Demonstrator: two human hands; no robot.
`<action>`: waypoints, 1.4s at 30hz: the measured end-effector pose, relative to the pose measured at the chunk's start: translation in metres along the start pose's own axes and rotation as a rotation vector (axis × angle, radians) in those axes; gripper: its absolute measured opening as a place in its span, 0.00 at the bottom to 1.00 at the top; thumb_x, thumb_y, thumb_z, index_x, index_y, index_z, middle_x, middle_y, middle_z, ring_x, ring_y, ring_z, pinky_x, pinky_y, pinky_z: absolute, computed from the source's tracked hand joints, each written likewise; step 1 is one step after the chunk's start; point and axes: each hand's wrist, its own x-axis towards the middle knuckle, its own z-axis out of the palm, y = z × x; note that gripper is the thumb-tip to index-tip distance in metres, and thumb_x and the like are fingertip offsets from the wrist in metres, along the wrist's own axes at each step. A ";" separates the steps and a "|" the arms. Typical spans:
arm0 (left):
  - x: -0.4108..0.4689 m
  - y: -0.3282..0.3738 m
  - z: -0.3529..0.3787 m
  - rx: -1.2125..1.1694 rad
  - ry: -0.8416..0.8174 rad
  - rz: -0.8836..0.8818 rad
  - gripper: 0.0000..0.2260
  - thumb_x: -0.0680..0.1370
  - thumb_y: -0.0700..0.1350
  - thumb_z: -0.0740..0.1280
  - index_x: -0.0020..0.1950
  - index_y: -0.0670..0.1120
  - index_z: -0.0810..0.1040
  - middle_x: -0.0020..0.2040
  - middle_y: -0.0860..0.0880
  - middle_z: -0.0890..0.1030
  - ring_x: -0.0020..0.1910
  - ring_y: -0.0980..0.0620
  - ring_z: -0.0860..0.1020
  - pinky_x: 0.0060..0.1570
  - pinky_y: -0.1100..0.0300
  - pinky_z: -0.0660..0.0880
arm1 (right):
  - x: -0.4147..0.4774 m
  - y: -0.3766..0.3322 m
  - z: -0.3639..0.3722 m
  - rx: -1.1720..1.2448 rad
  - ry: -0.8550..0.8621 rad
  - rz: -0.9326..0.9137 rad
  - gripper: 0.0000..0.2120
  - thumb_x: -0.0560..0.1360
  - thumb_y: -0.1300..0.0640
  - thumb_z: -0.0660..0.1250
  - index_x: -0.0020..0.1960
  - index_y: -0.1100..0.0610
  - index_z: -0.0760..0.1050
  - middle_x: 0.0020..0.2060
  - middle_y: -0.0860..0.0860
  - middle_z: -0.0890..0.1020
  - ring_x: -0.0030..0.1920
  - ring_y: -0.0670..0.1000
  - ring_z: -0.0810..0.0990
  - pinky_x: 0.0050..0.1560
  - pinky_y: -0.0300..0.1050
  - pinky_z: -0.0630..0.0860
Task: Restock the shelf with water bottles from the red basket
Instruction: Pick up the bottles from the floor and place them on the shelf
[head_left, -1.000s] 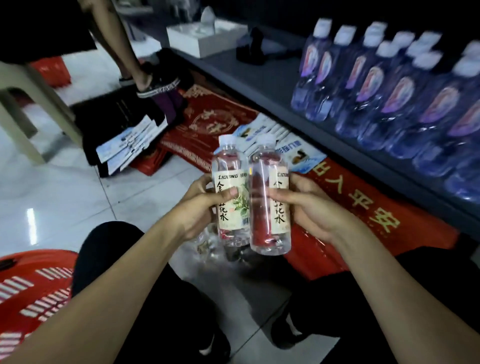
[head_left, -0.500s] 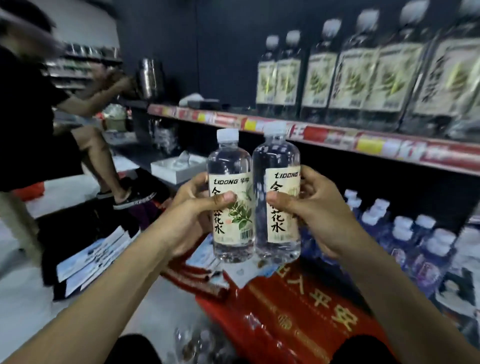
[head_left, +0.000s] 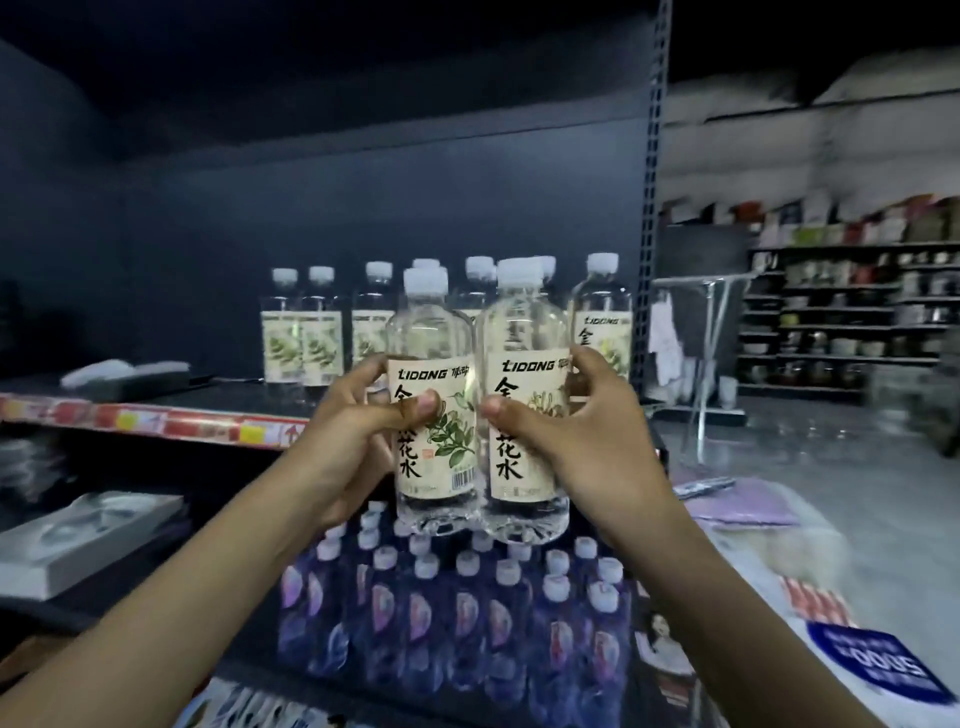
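Left fingers (head_left: 363, 373) clasp the left bottle (head_left: 437, 462), right fingers (head_left: 589, 366) the right bottle (head_left: 519, 470), touching.

Left hand (head_left: 353, 444), right hand (head_left: 587, 444) raised, grips curled

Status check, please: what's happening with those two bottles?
Left hand grips left bottle, right hand grips right bottle. Both upright, side by side, before the shelf. Shelved bottles stand behind.
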 end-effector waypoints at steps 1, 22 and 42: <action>0.010 -0.001 0.010 -0.005 -0.003 -0.005 0.27 0.66 0.33 0.69 0.64 0.46 0.72 0.51 0.48 0.84 0.46 0.54 0.83 0.43 0.60 0.78 | 0.005 -0.001 -0.007 -0.019 0.036 -0.011 0.41 0.66 0.47 0.79 0.73 0.48 0.64 0.54 0.37 0.73 0.59 0.44 0.72 0.56 0.36 0.70; 0.112 -0.065 0.070 0.103 -0.089 0.124 0.35 0.63 0.51 0.79 0.68 0.46 0.73 0.63 0.47 0.81 0.60 0.50 0.81 0.67 0.48 0.72 | 0.075 0.053 -0.037 -0.310 0.400 -0.018 0.50 0.57 0.24 0.68 0.73 0.49 0.65 0.60 0.50 0.76 0.60 0.52 0.77 0.61 0.55 0.77; 0.099 -0.100 0.062 0.658 -0.003 0.407 0.38 0.77 0.55 0.65 0.79 0.65 0.44 0.56 0.51 0.64 0.49 0.73 0.65 0.48 0.83 0.64 | 0.076 0.060 -0.056 -0.674 0.114 0.115 0.41 0.68 0.44 0.68 0.75 0.51 0.52 0.64 0.52 0.64 0.60 0.52 0.70 0.61 0.56 0.73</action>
